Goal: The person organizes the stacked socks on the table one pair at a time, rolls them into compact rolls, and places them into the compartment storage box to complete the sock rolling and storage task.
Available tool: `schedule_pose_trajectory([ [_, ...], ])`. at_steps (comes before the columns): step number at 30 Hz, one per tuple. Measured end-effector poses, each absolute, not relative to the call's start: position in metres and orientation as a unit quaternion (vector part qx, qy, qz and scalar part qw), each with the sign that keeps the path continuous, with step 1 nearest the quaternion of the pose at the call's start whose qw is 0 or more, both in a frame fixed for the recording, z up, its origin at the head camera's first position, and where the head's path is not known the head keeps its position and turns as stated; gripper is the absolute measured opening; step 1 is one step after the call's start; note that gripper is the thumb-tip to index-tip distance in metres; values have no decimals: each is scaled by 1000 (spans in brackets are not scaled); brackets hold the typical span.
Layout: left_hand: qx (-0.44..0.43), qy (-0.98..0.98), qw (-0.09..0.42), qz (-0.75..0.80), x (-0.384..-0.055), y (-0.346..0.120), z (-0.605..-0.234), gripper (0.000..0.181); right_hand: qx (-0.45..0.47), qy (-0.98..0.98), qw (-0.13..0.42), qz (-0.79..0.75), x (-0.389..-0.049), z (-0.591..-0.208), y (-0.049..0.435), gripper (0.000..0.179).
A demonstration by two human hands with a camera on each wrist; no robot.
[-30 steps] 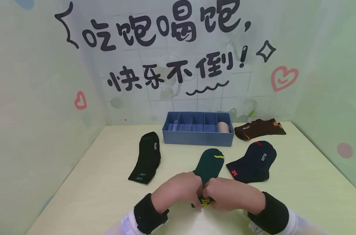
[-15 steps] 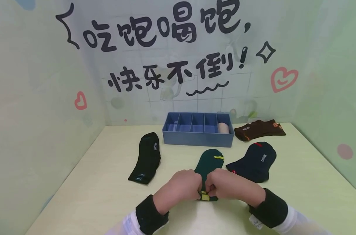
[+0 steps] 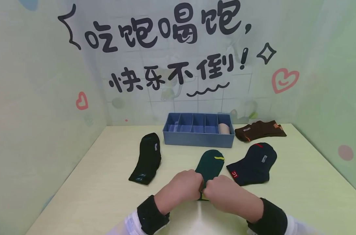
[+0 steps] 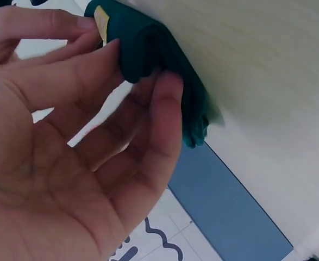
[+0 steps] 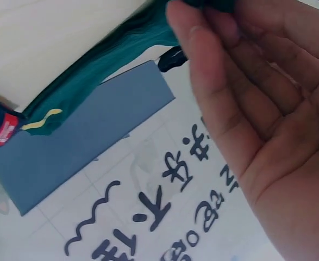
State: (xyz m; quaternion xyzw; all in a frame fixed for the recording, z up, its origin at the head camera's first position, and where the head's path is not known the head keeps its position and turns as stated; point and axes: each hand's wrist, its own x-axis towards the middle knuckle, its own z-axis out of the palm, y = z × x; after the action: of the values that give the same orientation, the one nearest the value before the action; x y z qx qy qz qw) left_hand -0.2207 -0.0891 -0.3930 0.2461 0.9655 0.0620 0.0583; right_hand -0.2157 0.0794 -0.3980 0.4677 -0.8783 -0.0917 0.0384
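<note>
A dark green sock (image 3: 209, 163) with a yellow toe stripe lies on the table in front of me, toe pointing away. My left hand (image 3: 185, 185) pinches the left side of its near end. From the right, my right hand (image 3: 229, 193) grips the same end, knuckles close to the left ones. In the left wrist view the green fabric (image 4: 148, 41) is folded over between thumb and fingers, and a yellow patch shows. The right wrist view has the sock's length (image 5: 107, 61) stretching away from the fingertips. Both hands hide most of the cuff.
Behind the sock stands a blue divided box (image 3: 198, 139) with a beige roll (image 3: 224, 129) in its right compartment. A black sock (image 3: 147, 160) lies left, a navy sock (image 3: 258, 164) right, brown socks (image 3: 260, 129) back right. Printed walls border the table.
The right hand rose a little up the sock, then came back down beside the left. The yellow-marked cuff, plainer in view half a second ago, is now mostly covered by the hands.
</note>
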Motion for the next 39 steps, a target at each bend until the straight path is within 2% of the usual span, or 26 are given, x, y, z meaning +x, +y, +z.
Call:
schedule_pose_trajectory([
  [6, 239, 967, 63, 59, -220, -89, -392, 43, 503, -839, 119, -172, -206, -405, 77, 12],
  [10, 243, 967, 56, 43, -221, -90, -392, 40, 502, -838, 118, -179, -208, -406, 76, 12],
  [12, 244, 968, 53, 33, -222, -91, -392, 37, 492, -853, 88, -148, -213, -405, 77, 13],
  [16, 237, 970, 48, 27, -224, -91, -392, 32, 449, -893, -14, -15, -226, -400, 81, 13],
  [22, 256, 964, 68, 34, -224, -93, -391, 43, 426, -878, -136, 173, -250, -400, 93, 24],
  [25, 272, 959, 76, 14, -224, -92, -388, 42, 412, -867, -177, 219, -260, -401, 98, 24],
  [28, 281, 956, 72, -30, -223, -90, -388, 31, 399, -863, -195, 240, -266, -401, 101, 23],
  [32, 293, 952, 44, -84, -222, -88, -391, 15, 391, -865, -197, 244, -271, -402, 101, 20],
  [34, 295, 951, 30, -87, -222, -89, -394, 10, 399, -870, -178, 230, -270, -403, 101, 20],
  [39, 305, 951, 34, -46, -225, -93, -397, 22, 409, -894, -86, 163, -259, -406, 93, 19],
])
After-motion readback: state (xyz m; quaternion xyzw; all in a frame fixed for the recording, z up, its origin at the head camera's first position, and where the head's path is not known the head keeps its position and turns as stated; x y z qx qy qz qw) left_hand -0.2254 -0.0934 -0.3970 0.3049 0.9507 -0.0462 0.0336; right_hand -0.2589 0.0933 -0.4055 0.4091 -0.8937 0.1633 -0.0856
